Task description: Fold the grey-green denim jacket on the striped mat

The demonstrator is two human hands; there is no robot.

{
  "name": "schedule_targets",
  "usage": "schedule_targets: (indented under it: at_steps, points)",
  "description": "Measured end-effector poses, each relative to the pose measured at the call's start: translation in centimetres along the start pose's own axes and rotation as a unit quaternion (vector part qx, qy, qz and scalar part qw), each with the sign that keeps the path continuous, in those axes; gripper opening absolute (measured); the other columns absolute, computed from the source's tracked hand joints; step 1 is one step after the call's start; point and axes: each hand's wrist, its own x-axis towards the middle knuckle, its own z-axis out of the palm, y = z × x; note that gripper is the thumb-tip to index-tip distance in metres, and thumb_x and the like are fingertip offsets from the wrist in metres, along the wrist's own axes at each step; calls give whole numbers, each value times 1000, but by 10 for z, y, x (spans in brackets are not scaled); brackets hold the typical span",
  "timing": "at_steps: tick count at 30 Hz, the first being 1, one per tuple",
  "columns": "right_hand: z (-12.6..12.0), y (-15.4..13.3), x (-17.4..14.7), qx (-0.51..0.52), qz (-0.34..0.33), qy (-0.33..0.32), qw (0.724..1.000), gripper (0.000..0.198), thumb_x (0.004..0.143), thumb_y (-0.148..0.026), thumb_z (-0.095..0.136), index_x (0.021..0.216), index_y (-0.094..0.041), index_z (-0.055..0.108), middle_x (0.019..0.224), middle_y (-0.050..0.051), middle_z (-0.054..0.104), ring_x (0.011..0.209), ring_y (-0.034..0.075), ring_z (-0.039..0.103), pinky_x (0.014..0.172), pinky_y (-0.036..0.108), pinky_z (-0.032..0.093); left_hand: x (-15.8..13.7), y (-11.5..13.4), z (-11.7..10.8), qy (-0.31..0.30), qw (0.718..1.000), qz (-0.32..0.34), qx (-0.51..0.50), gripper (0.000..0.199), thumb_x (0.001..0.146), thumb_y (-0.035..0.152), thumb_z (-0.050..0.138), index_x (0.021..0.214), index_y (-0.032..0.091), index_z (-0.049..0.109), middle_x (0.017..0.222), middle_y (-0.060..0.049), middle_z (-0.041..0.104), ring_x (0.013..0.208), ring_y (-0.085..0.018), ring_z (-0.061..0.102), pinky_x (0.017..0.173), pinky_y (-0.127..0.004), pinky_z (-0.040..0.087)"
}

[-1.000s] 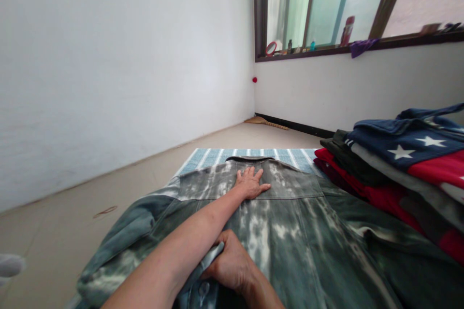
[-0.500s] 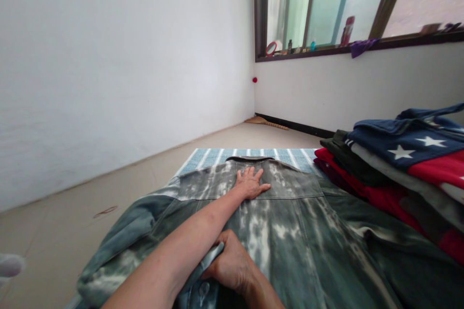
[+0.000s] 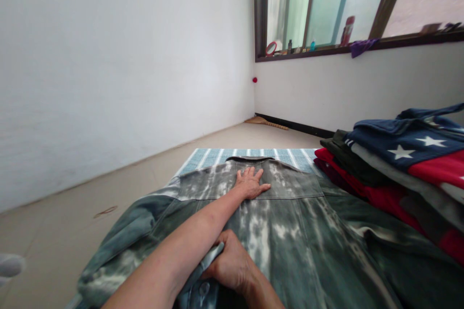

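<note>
A green and grey mottled denim jacket (image 3: 275,246) lies spread with its back up and its collar at the far end. Flat on the upper back rests my left hand (image 3: 250,183), fingers apart, the arm reaching across from the lower left. My right hand (image 3: 232,260) is closed around a folded edge of the jacket beneath my left forearm. By that grip a button (image 3: 204,288) shows on the cloth, perhaps a cuff or the hem. My left arm partly hides this spot.
Under the jacket is a blue and white striped cloth (image 3: 206,157). A stack of folded clothes (image 3: 398,174) stands at the right, partly beside the sleeve. White walls (image 3: 126,58) and a window (image 3: 326,5) with small items on its sill lie beyond.
</note>
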Motion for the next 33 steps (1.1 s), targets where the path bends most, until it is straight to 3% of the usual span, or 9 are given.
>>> schedule_targets:
  at_steps: [16,25,33]
  points:
    - [1,-8,-4,8,-5,8,1000,27,41,-4,70,65,-14,69,68,-4,64,64,13,54,55,20,41,-2,1,-2,-2,1000,0,5,83,82,76,26,149,26,23,158,-13,15,144,-33,10,112,-58,9]
    - [1,-4,-1,37,-19,-32,999,17,43,-4,67,58,-12,67,56,-6,56,52,7,42,49,19,35,0,0,0,-1,1000,1,9,83,83,76,25,149,26,23,158,-13,15,144,-33,10,111,-59,9]
    - [-1,-1,0,28,-17,-17,999,23,40,-5,71,61,-14,68,63,-5,59,58,9,45,51,19,36,0,0,-1,3,1000,4,7,83,82,76,25,149,26,24,157,-13,16,144,-33,11,111,-59,9]
